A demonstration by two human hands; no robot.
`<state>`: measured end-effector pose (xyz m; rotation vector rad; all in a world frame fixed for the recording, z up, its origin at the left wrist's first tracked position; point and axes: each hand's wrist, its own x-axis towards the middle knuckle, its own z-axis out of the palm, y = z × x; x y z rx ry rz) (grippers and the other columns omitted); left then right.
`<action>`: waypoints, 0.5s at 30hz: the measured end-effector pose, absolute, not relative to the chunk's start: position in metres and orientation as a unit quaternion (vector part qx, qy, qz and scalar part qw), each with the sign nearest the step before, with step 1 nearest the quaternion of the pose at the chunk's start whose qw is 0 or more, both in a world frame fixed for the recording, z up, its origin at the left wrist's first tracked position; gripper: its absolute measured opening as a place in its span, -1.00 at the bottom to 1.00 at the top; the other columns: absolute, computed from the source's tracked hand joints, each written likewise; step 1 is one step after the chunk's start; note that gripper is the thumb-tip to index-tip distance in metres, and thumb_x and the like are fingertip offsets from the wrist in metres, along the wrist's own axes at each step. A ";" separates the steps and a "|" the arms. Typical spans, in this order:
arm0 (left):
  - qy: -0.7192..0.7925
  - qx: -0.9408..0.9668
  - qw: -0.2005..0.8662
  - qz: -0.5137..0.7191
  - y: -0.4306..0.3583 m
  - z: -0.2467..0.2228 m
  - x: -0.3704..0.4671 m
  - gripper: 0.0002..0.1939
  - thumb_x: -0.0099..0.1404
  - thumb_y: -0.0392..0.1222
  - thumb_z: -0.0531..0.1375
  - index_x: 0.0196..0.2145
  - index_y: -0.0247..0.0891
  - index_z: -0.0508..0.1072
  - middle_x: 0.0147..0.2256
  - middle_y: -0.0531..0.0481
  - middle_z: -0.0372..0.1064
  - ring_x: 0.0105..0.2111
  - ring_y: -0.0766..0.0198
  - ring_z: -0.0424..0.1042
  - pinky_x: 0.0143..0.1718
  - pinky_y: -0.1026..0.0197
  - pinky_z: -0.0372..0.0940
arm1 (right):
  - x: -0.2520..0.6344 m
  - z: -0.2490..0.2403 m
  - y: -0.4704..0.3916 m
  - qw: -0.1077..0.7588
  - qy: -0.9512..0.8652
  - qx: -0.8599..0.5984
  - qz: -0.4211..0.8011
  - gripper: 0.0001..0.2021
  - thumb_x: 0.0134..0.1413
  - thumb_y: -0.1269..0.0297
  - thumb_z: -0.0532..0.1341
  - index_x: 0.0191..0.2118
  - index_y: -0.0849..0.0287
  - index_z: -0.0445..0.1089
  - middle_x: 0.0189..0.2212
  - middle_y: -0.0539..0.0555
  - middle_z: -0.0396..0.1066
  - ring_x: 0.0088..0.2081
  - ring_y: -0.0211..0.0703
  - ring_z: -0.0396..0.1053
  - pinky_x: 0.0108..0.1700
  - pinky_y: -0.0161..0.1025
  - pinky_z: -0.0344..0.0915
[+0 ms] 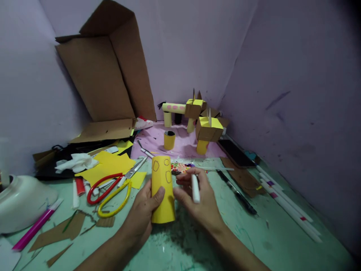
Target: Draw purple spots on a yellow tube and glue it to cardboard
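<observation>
My left hand (145,209) is wrapped round a yellow paper tube (163,192), with the thumb across its front. Several rounded outlines are drawn near the tube's upper end. Close to the tube's right side, my right hand (199,197) grips a white marker (195,188), its fingers curled. Whether the right fingertips touch the tube I cannot tell. To the left of the tube lie scissors (113,192) with one red and one yellow handle, blades open.
Paper animal figures (208,130) and a short yellow tube (169,141) stand on a pink sheet (152,140). Cardboard (96,75) leans on the wall. Yellow scraps (113,165), a magenta marker (36,229), a black pen (237,194), a phone (235,152) and white sticks (290,210) lie around.
</observation>
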<state>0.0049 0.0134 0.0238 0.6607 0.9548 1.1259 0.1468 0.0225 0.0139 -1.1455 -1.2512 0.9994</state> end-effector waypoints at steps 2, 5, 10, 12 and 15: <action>0.415 0.295 0.692 0.513 0.014 0.025 0.004 -0.48 0.13 -0.12 0.33 0.01 -0.30 0.33 -0.15 -0.19 0.52 -0.16 0.06 0.49 -0.22 0.16 0.37 | 0.144 0.013 0.020 0.502 -0.569 -0.475 0.447 -0.56 -0.20 0.31 0.36 -0.17 0.06 0.18 -0.21 0.09 0.45 -0.27 -0.07 0.48 -0.30 -0.16 0.46; 0.379 0.297 0.726 0.491 0.013 0.026 0.002 -0.48 0.08 -0.21 0.35 -0.01 -0.33 0.36 -0.13 -0.22 0.51 -0.13 0.02 0.48 -0.14 0.11 0.35 | 0.142 0.014 0.018 0.481 -0.582 -0.472 0.455 -0.59 -0.18 0.30 0.34 -0.20 0.05 0.14 -0.25 0.06 0.44 -0.34 -0.11 0.47 -0.37 -0.19 0.44; 0.344 0.283 0.770 0.456 0.008 0.026 0.001 -0.45 0.04 -0.27 0.35 0.01 -0.37 0.36 -0.10 -0.26 0.49 -0.08 -0.02 0.45 -0.10 0.09 0.32 | 0.145 0.010 0.020 0.490 -0.578 -0.504 0.414 -0.64 -0.13 0.32 0.29 -0.18 0.05 0.18 -0.35 -0.01 0.44 -0.46 -0.19 0.42 -0.40 -0.21 0.39; 0.350 0.288 0.764 0.458 0.007 0.024 0.002 -0.41 0.04 -0.25 0.35 0.03 -0.36 0.34 -0.09 -0.26 0.49 -0.08 -0.03 0.44 -0.12 0.09 0.32 | 0.147 0.009 0.021 0.495 -0.576 -0.506 0.408 -0.68 -0.10 0.34 0.28 -0.18 0.06 0.22 -0.28 0.02 0.48 -0.43 -0.18 0.45 -0.37 -0.21 0.41; 0.372 0.313 0.741 0.464 0.007 0.021 0.004 -0.36 -0.04 -0.24 0.37 0.03 -0.36 0.33 -0.11 -0.25 0.49 -0.12 -0.03 0.44 -0.18 0.11 0.32 | 0.150 0.011 0.023 0.549 -0.549 -0.495 0.390 -0.77 0.06 0.28 0.23 -0.13 0.09 0.30 -0.25 0.07 0.52 -0.41 -0.19 0.48 -0.36 -0.23 0.44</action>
